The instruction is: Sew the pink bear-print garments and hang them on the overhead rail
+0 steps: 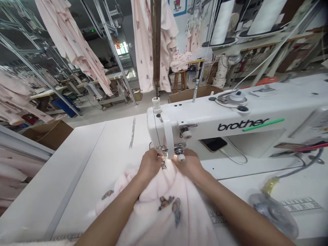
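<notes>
L hand [153, 165] & R hand [189, 165] clench pale pink printed fleece [159, 212] at 12 o'clock, just by white Brother sewing machine [205, 119] on white counter [77, 171].

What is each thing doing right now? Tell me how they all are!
Left hand, on the fleece beside the needle
Right hand, on the fleece beside the needle
Pink bear-print fleece, bunched up
Brother sewing machine, white, fleece at its foot
Phone, lying flat, cable attached
Pink garments, hanging

The left hand [153, 165] and right hand [188, 164] are bare — so are the left forearm [112, 213] and right forearm [230, 212], both long and slim, tapering smoothly to narrow wrists.
</notes>
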The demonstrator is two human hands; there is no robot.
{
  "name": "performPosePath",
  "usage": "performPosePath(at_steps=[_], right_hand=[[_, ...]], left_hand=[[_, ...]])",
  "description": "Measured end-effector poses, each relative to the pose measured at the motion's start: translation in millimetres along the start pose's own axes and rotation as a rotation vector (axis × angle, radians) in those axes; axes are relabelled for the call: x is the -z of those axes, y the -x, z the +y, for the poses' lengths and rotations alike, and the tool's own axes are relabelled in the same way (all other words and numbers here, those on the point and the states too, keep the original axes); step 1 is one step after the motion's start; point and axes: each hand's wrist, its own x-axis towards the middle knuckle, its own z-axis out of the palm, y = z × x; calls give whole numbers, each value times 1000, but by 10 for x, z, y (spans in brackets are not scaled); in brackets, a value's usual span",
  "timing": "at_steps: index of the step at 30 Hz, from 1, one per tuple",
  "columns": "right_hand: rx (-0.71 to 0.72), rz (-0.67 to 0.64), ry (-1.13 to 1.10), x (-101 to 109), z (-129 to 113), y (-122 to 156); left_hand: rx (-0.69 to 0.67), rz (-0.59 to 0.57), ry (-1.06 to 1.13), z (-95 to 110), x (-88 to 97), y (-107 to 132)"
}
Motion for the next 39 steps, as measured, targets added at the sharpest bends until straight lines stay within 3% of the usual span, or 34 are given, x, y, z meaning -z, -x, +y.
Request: performPosePath(at_steps=[9, 20, 30, 39], right_hand=[[-44, 32, 42, -51, -4, -37], [10, 151, 74, -154, 7, -23], [-28, 217, 103, -217, -19, -25], [-28, 191, 115, -205, -13, -36]], left_hand=[[-65, 85, -87, -1, -34, -20], [-76, 109, -145, 45, -33, -37], [-79, 149, -222, 72, -64, -20], [-101, 174, -209, 38, -84, -33]])
